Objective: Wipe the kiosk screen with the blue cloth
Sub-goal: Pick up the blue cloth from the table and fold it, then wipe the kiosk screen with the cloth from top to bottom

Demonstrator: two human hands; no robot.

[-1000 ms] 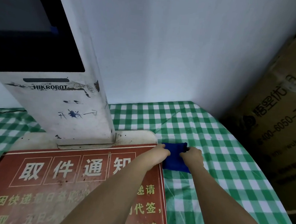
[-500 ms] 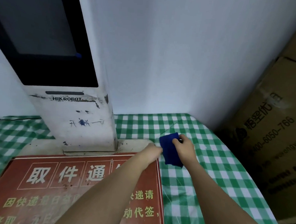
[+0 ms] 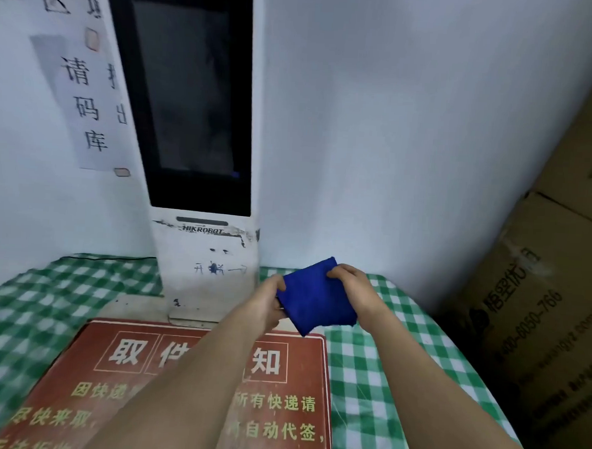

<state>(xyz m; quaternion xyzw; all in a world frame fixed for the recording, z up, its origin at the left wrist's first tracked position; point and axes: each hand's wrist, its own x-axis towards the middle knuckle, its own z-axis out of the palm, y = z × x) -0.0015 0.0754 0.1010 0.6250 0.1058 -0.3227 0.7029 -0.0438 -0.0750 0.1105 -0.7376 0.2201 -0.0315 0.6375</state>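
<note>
Both hands are clamped on the folded blue cloth (image 3: 316,295), left hand (image 3: 266,303) and right hand (image 3: 349,285) at opposite edges. It's lifted just right of the kiosk (image 3: 210,264) base, below the kiosk screen (image 3: 188,95), long axis slanting down-right.

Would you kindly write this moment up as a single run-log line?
stage: cloth lifted, wiping not begun | blue cloth: held off table by both hands | left hand: gripping | right hand: gripping | kiosk screen: untouched

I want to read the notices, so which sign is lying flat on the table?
The red sign lies flat on the checked tablecloth, under the arms. The white paper notice hangs on the wall beside the kiosk.
</note>
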